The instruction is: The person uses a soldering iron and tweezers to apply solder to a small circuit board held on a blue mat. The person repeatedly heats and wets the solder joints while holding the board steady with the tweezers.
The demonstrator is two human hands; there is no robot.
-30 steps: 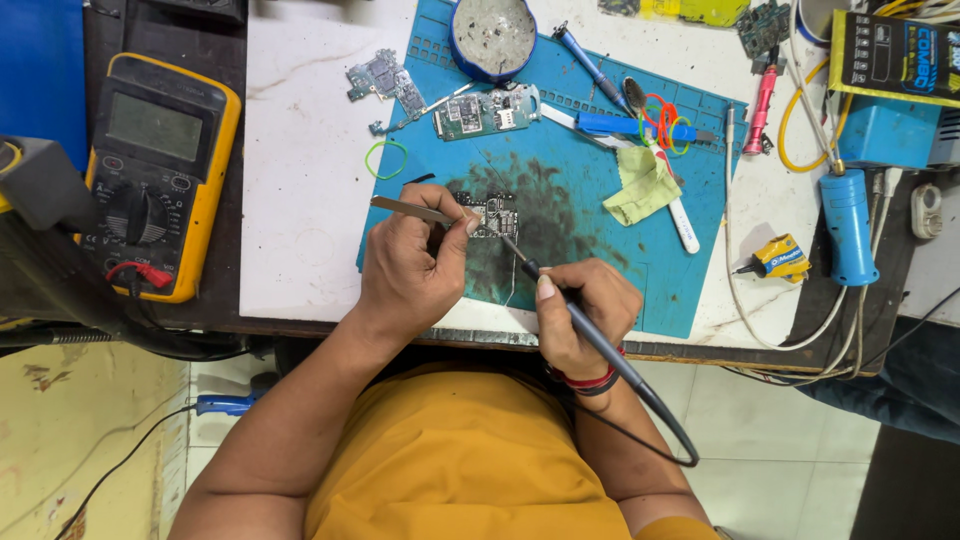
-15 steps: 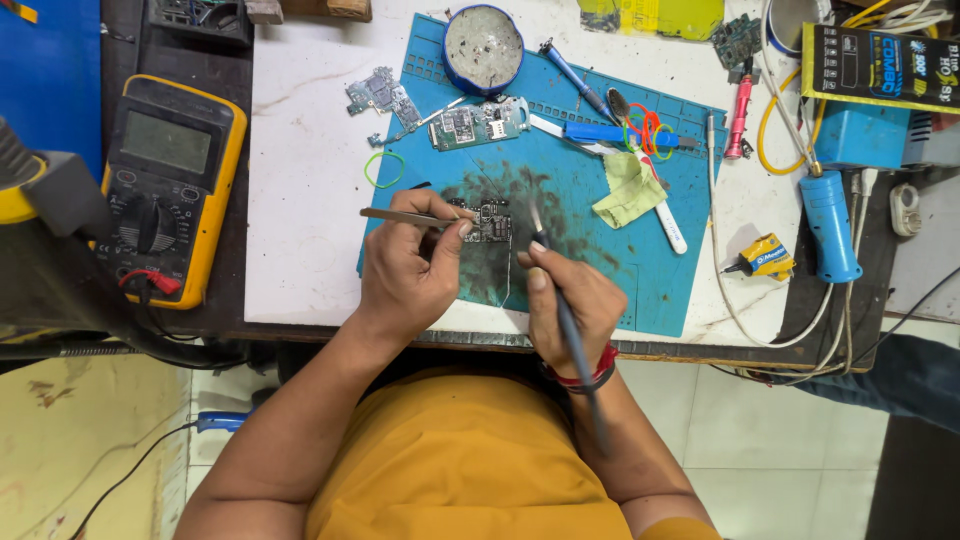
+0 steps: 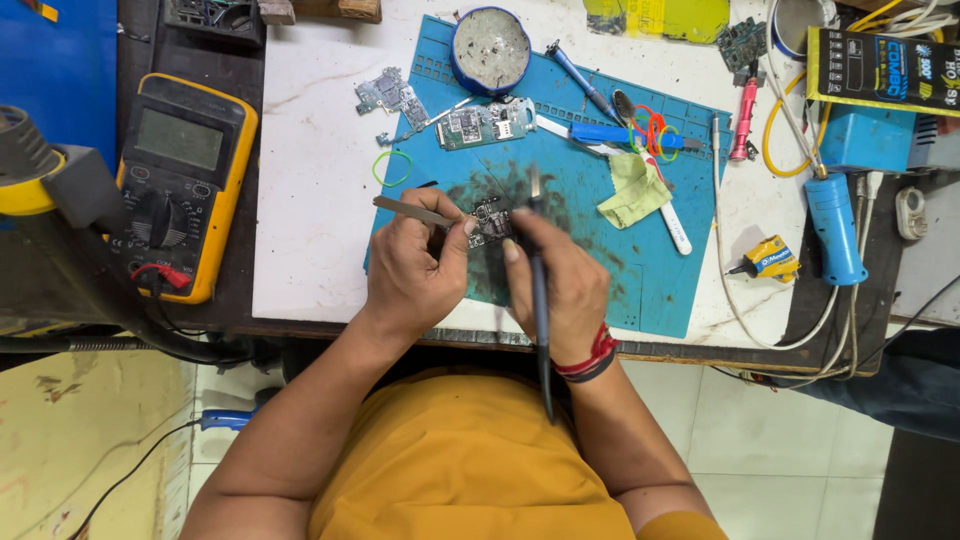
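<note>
left hand (image 3: pixel 415 265): grip closed on tweezers (image 3: pixel 412 211) at small board (image 3: pixel 490 222) | right hand (image 3: pixel 558 285): grip closed on soldering iron (image 3: pixel 538 270), tip over board | blue mat (image 3: pixel 640 270) on worktop (image 3: pixel 310 200)

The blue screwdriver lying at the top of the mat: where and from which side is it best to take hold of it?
Grip the blue screwdriver at its thick blue handle, probably from above with fingers across it. It lies flat and diagonal on the blue mat, its thin tip near the round tin, so the handle's sides are free.
</note>
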